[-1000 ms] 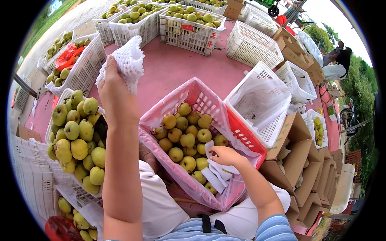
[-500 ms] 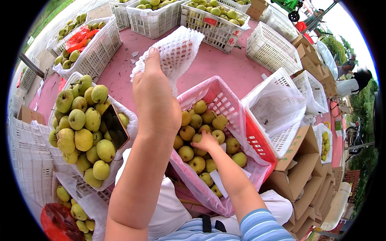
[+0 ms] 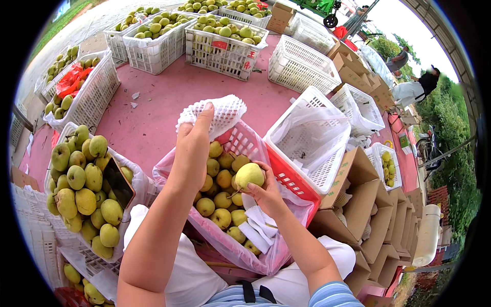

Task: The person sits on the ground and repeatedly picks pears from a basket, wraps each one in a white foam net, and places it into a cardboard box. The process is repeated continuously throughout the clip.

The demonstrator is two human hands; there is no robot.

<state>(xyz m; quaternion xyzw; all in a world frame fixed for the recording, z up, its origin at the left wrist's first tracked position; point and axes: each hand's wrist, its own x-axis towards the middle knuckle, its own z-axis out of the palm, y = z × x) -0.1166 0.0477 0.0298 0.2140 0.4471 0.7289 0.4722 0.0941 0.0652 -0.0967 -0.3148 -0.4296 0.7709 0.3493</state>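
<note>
Pear (image 3: 250, 177), round and yellow-green, clasped in half-closed right hand (image 3: 267, 191), below-right of white foam-mesh sleeve (image 3: 225, 113) pinched in left hand (image 3: 196, 142)

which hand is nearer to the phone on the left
Left. The left hand, holding white netting, is beyond and right of the phone; the right hand, holding a pear, is farther right.

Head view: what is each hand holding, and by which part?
Left hand: white foam net, by its near side. Right hand: pear, by its right side.
</note>
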